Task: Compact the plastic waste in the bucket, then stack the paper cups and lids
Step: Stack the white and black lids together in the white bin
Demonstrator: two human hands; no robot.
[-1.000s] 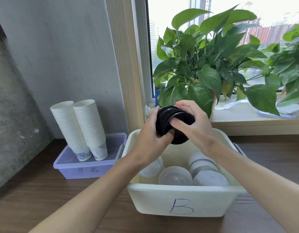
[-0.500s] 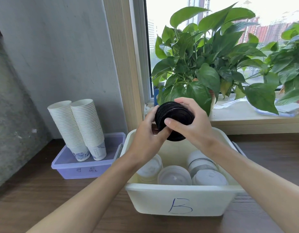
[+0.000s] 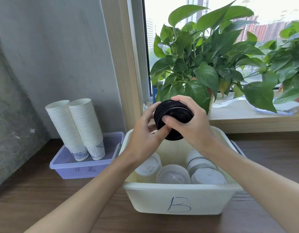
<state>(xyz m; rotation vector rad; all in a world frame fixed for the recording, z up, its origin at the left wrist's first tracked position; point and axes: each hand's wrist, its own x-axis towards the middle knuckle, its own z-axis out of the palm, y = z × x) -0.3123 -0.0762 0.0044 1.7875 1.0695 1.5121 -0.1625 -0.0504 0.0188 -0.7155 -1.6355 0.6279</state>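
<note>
Wood-grained brown counter (image 3: 44, 207) is seen carrying a white bin (image 3: 177, 200) marked with a blue "B" on its front wall, and a lilac lidded box (image 3: 81, 167) is set just beside it on the left. Leafy green potted plants (image 3: 207, 64) are ranged on the window sill (image 3: 246, 118) behind the bin. Two tall stacks of white paper cups (image 3: 76, 125), leaning slightly left, are stood upside down on the lilac box, their lowest cups printed in blue. Inside the bin, several stacks of white lids (image 3: 173, 174) are packed side by side against the near wall. Above the bin's far half, a stack of black lids (image 3: 174, 113) is held tilted on its side between both hands. The left hand (image 3: 145, 133) is wrapped around the stack's left and under side, the grip closed on it with the thumb tucked below. The right hand (image 3: 190, 125) is closed over the top and right side, its thumb pressed flat on the facing lid. The black lids are seen nested tightly, their ridged rims lined up evenly.
</note>
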